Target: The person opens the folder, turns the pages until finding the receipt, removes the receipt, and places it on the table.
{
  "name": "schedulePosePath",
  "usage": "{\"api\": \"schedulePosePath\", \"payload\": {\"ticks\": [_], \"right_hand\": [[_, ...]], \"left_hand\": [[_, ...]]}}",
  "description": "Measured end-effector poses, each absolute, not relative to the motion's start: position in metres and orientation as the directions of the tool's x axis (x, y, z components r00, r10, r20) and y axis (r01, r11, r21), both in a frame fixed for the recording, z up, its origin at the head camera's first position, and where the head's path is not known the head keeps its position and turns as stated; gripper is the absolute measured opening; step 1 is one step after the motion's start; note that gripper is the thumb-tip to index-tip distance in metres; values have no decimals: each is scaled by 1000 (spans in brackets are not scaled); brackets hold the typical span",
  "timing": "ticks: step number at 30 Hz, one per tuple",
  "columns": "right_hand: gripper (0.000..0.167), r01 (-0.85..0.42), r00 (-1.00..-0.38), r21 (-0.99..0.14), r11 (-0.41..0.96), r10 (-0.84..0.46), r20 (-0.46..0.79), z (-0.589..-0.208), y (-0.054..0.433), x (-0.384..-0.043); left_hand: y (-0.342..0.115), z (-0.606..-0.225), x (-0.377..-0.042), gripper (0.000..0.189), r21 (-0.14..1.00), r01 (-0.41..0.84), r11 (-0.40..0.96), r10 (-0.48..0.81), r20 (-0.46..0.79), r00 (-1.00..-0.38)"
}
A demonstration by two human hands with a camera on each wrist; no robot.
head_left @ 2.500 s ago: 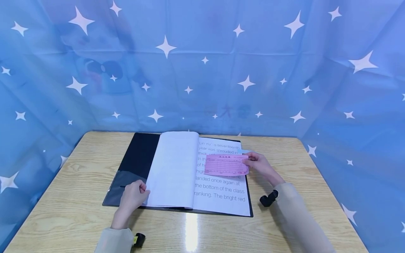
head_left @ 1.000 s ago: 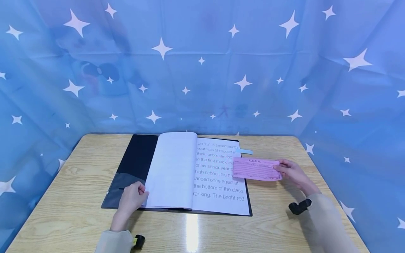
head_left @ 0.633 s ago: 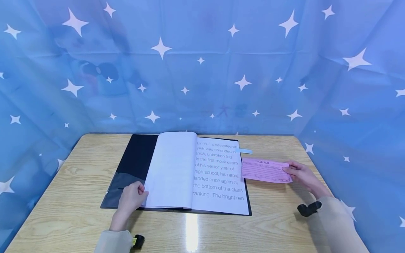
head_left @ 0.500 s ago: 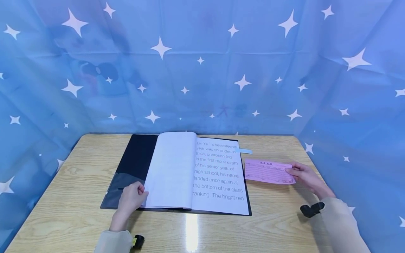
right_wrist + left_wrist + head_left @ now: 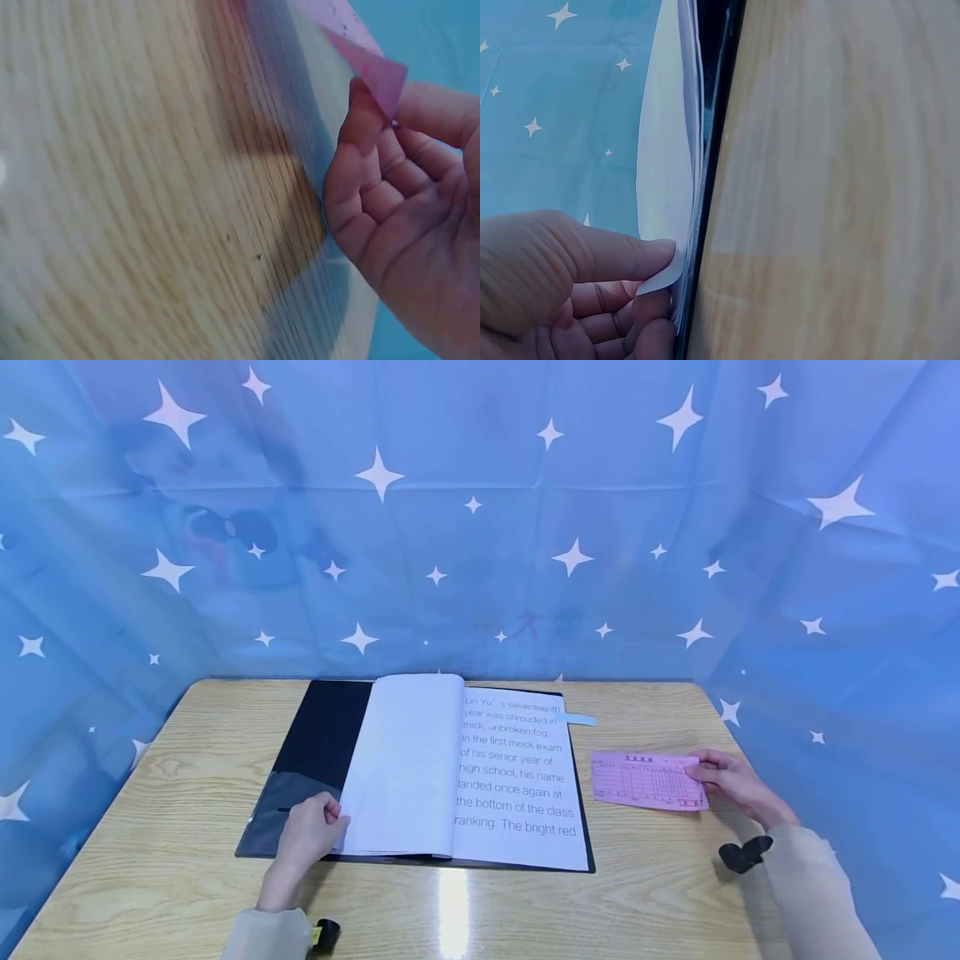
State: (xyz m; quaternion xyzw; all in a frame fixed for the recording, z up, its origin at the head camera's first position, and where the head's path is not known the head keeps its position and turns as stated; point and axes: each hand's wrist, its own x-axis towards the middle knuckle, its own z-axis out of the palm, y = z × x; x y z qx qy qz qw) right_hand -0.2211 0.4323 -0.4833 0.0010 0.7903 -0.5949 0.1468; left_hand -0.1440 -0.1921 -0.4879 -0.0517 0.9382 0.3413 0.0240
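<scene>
A pink printed form slip (image 5: 645, 780) is pinched at its right end by my right hand (image 5: 738, 785), just right of the open folder. In the right wrist view the slip's corner (image 5: 386, 79) sits between thumb and forefinger. My left hand (image 5: 309, 831) is at the lower left corner of the turned white page (image 5: 401, 768). The left wrist view shows thumb and forefinger pinching the corner of that page (image 5: 664, 150). The black folder (image 5: 330, 722) lies open, with large printed English text on its right page (image 5: 517, 777).
A light blue tab (image 5: 579, 719) sticks out from the right page's upper edge. The wooden table (image 5: 172, 827) carries the folder, with a starry blue curtain (image 5: 480, 543) behind and at both sides. Small black devices (image 5: 744, 855) sit at both wrists.
My right hand has carried the pink slip from over the right page rightward and down, off the folder to above or on the table beside it. The left hand has kept its place.
</scene>
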Motion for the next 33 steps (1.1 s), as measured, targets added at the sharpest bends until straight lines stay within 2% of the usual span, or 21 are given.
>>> {"api": "schedulePosePath", "payload": {"ticks": [8, 15, 22, 33], "right_hand": [[39, 130, -975, -801, 584, -72, -210, -482, 423, -223], [32, 78, -990, -710, 700, -30, -137, -487, 418, -224], [23, 17, -1000, -549, 836, 15, -8, -491, 410, -225], [30, -4, -998, -485, 874, 30, 61, -490, 399, -225]], "left_hand": [[-192, -489, -144, 12, 641, -115, 759, -83, -80, -993], [-191, -490, -144, 12, 645, -122, 755, -85, -88, -993], [-191, -490, -145, 13, 639, -121, 760, -85, -87, -993], [-189, -491, -144, 12, 612, -141, 778, -105, -94, -990]]}}
